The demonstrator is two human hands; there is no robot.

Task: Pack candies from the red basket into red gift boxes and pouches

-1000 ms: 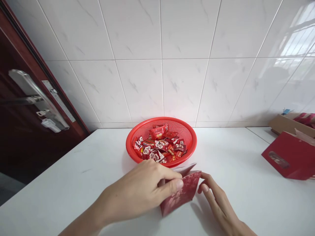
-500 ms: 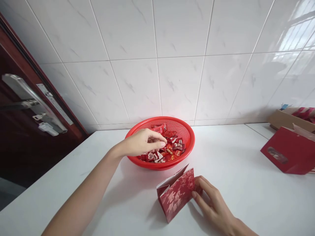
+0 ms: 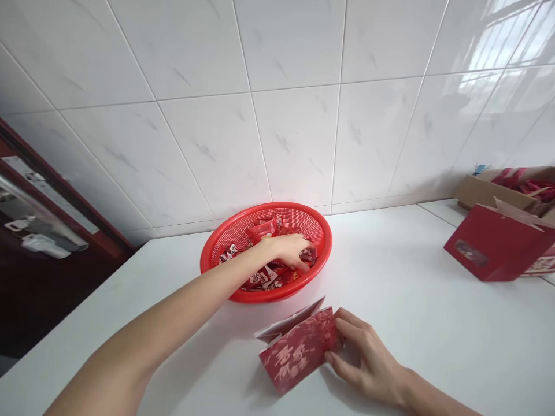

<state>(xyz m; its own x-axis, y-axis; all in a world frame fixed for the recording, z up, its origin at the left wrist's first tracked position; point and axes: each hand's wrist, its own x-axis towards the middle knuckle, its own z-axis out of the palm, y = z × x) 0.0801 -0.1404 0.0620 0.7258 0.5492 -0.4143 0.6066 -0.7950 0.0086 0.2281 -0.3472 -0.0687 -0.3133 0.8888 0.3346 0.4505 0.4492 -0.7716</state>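
A red plastic basket near the wall holds wrapped candies, mostly red. Reaching into its right part, my left hand has its fingers curled at a dark red wrapped candy. In front of the basket, a small red paper box with pale lettering stands tilted on the white table, its top flaps apart. My right hand pinches the box's right side between thumb and fingers.
On the right stands a red box with an oval window. Behind it is a cardboard box with red items inside. White tiles rise behind the table; a dark door with a metal handle is at the left.
My left hand has moved right and down into the candies, and its fingers have closed at one. My right hand still holds the small box, now tipped slightly. The view has shifted right.
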